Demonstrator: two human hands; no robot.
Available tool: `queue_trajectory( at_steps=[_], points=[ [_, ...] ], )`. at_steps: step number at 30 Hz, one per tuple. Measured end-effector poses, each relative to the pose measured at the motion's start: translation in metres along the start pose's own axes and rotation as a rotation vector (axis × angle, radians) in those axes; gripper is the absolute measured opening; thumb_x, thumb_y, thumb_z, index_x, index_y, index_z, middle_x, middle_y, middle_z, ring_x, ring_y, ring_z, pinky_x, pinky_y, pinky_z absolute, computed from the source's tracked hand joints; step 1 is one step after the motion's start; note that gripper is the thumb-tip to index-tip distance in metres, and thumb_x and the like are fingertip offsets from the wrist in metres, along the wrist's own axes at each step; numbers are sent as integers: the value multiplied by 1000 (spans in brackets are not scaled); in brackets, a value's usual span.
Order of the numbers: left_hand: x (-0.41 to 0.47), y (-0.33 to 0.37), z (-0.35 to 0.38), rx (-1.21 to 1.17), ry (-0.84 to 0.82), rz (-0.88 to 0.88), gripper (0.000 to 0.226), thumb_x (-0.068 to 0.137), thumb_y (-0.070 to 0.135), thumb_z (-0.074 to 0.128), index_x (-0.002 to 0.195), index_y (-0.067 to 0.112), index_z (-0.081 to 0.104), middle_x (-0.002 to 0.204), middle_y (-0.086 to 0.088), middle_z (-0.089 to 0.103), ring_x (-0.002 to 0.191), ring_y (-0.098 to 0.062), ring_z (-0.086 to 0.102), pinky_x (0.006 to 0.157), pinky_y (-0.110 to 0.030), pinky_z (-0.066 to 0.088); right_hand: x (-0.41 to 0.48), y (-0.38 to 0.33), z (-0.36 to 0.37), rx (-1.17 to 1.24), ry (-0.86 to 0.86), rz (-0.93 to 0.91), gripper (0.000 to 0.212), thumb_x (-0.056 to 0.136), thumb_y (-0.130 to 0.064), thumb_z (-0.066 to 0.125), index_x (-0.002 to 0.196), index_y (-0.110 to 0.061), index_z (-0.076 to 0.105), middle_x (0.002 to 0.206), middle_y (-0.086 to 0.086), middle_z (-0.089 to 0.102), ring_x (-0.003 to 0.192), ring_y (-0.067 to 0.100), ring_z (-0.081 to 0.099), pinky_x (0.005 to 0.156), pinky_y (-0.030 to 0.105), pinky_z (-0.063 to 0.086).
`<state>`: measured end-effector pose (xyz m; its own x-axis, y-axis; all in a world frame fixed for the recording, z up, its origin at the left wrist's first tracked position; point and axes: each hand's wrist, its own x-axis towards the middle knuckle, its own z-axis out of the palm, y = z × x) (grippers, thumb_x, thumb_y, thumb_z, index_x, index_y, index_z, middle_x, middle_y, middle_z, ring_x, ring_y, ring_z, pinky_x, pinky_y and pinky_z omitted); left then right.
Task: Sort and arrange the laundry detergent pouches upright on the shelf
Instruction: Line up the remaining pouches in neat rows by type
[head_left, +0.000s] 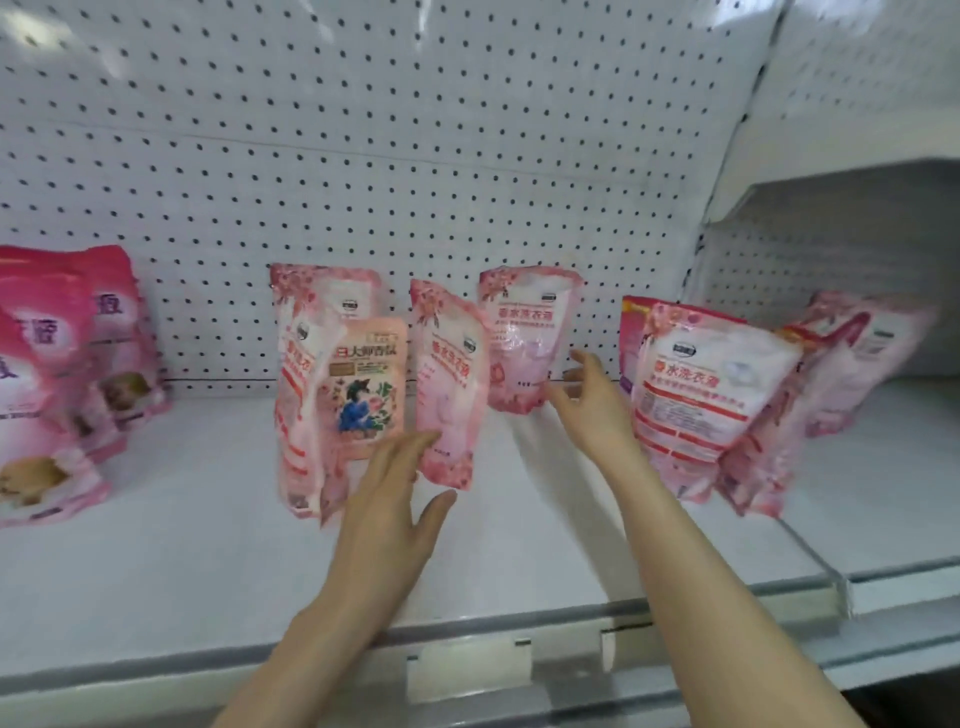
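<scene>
The white shelf (208, 545) holds pink pouches; the left hand (395, 504), fingers straight, touches a tilted pouch (449, 374), while the right hand (592, 410) is spread and holds nothing.

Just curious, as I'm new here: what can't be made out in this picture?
Head view:
- Small print on the pale pink flowered plastic pouches: blurred.
- Dark pink bags at left: cut off by the frame edge.
- Far-right pink pouches: smeared, number unclear.
- Magenta pouch: mostly hidden behind the white-labelled pink pouch.

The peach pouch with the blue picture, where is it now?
In the head view the peach pouch stands left of centre on the shelf, against a taller pink pouch, beyond the left hand.
</scene>
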<state>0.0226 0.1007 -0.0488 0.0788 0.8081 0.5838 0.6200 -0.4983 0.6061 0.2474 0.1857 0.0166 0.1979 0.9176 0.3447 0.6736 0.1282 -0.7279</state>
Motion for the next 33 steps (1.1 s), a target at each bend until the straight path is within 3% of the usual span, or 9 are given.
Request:
queue_trajectory(
  at_steps=[4, 12, 18, 20, 22, 25, 27, 30, 33],
  points=[
    [17, 3, 24, 73, -1, -89, 67, 84, 26, 71, 142, 23, 38, 140, 6, 43, 124, -17, 48, 100, -32, 44, 63, 6, 15, 155, -63, 134, 62, 95, -24, 62, 147, -11, 31, 128, 3, 58, 113, 22, 61, 82, 29, 45],
    [37, -5, 27, 63, -24, -240, 78, 82, 33, 71, 146, 31, 28, 145, 5, 39, 129, -18, 47, 104, -40, 43, 83, 23, 40, 401, -89, 243, 34, 89, -15, 70, 122, -8, 63, 124, 10, 68, 112, 30, 65, 89, 42, 55],
    [62, 3, 19, -341, -86, -441, 58, 97, 15, 46, 150, 26, 25, 145, 11, 37, 123, 5, 42, 102, -23, 32, 21, 22, 10, 434, -114, 214, 33, 88, -12, 71, 121, -9, 66, 124, 8, 68, 109, 25, 66, 91, 43, 55],
    [72, 3, 18, -422, -74, -465, 56, 99, 11, 42, 151, 25, 24, 142, 14, 38, 128, 0, 38, 107, -26, 29, -4, 24, -5, 473, -95, 186, 30, 85, -13, 75, 114, -15, 69, 120, 7, 70, 103, 22, 68, 88, 41, 56],
    [78, 3, 19, -460, -70, -469, 54, 99, 10, 45, 150, 21, 26, 131, 13, 41, 123, -4, 40, 99, -19, 34, -25, 27, -15, 467, -62, 131, 29, 82, -20, 79, 107, -27, 67, 115, 0, 72, 102, 18, 69, 86, 42, 57],
    [77, 4, 19, -455, -42, -499, 56, 94, 10, 58, 144, 14, 33, 108, 10, 53, 104, -11, 53, 72, -5, 43, -42, 29, -20, 509, -13, 106, 32, 83, -25, 77, 113, -24, 65, 110, -8, 72, 101, 10, 68, 86, 38, 57],
    [73, 1, 18, -433, -51, -511, 65, 89, 16, 66, 144, 13, 32, 95, 6, 50, 94, -13, 55, 74, -13, 45, -45, 26, -19, 522, 11, 104, 26, 87, -27, 73, 112, -26, 65, 108, -8, 72, 100, 10, 68, 89, 41, 57],
    [68, 2, 14, -397, -100, -513, 82, 82, 26, 75, 148, 20, 26, 99, 1, 48, 91, -14, 56, 84, -32, 53, -45, 23, -14, 500, 55, 99, 19, 90, -33, 69, 108, -30, 64, 106, -7, 73, 99, 15, 69, 90, 49, 57],
    [65, 8, 11, -419, -159, -518, 73, 80, 34, 75, 141, 27, 35, 103, -3, 51, 96, -18, 60, 87, -38, 55, -46, 22, -12, 471, 62, 87, 17, 90, -34, 67, 107, -32, 66, 107, -6, 73, 99, 15, 70, 90, 49, 57]
  ],
)
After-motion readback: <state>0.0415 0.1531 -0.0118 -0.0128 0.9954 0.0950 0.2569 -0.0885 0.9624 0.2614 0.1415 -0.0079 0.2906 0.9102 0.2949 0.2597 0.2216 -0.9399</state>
